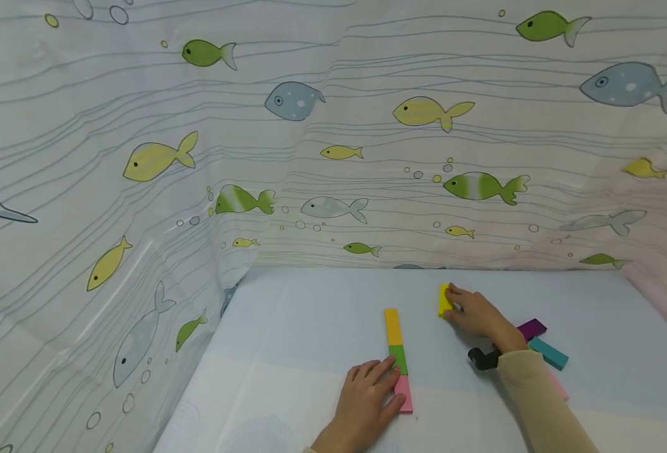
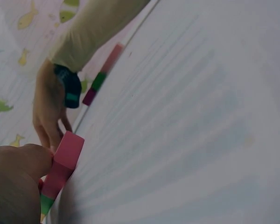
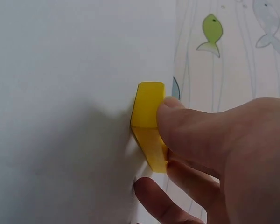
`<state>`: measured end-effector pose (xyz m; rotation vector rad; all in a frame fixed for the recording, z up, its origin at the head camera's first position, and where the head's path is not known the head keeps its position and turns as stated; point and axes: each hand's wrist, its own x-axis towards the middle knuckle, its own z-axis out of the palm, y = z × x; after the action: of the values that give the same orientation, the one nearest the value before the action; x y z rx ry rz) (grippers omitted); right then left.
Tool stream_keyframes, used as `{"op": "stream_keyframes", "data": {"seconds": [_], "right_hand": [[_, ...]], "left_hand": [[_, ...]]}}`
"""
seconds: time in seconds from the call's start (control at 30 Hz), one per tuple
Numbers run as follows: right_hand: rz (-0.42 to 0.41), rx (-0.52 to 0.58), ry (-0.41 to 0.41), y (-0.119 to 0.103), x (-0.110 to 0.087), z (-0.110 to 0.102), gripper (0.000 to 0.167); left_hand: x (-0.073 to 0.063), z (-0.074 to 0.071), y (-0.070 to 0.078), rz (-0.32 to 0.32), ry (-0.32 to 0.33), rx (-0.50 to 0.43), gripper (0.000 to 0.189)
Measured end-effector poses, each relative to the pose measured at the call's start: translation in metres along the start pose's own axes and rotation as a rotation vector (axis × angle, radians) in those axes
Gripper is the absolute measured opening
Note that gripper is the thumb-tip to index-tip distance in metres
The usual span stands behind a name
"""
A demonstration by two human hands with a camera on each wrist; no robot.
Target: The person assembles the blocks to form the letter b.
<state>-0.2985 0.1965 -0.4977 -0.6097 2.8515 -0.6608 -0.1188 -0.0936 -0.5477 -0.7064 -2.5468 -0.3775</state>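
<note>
Toward the far side of the white table (image 1: 311,314), right of the coloured row, sits the yellow block (image 1: 443,299). Long axis runs away from me, one end facing the fish-printed sheet (image 1: 367,182), the other facing back my way; roughly parallel to the row, well apart from it. My right hand (image 1: 475,314) pinches it: thumb against one side, fingertips partly covering it in the head view. Cannot tell whether its underside touches the table.

Row, far to near: orange block (image 1: 393,327), green block (image 1: 400,358), pink block (image 1: 406,387), laid end to end. Their shared long axis points away from me, far end leaning slightly left. My left hand (image 1: 367,396) lies along the row's left side, fingers relaxed and spread, tips touching the green, thumb on the pink.

Beside my right forearm, a loose scatter: purple block (image 1: 533,328), long axis slanting away to the right; teal block (image 1: 550,354), slanting toward me on its right end; second pink block (image 1: 558,385), mostly hidden by my beige sleeve (image 1: 543,396). Black wrist camera (image 1: 483,358) juts left from that wrist.
</note>
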Motion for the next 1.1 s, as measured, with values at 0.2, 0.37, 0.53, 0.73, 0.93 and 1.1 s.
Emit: {"op": "stream_keyframes", "data": {"seconds": [0.2,0.37,0.53,0.73,0.93,1.1], "right_hand": [[-0.004,-0.001,0.003,0.0,0.001,0.004,0.06],[-0.001,-0.041,0.013,-0.008,0.005,0.008,0.06],[0.029,-0.081,0.012,-0.02,0.011,0.011,0.06],[0.048,-0.111,0.01,-0.037,0.018,0.014,0.059],[0.046,-0.117,0.007,-0.043,0.023,0.016,0.059],[0.023,-0.136,0.034,-0.046,0.029,0.019,0.058]], "left_hand": [[-0.002,-0.001,-0.001,0.005,0.002,0.005,0.036],[-0.003,-0.002,-0.001,0.001,-0.008,0.011,0.037],[-0.003,-0.002,-0.001,0.002,-0.004,0.018,0.037],[-0.001,-0.001,-0.002,0.008,0.011,0.013,0.036],[-0.002,0.001,-0.002,0.008,-0.013,0.008,0.037],[0.0,-0.001,-0.002,-0.002,-0.037,0.006,0.038]]}}
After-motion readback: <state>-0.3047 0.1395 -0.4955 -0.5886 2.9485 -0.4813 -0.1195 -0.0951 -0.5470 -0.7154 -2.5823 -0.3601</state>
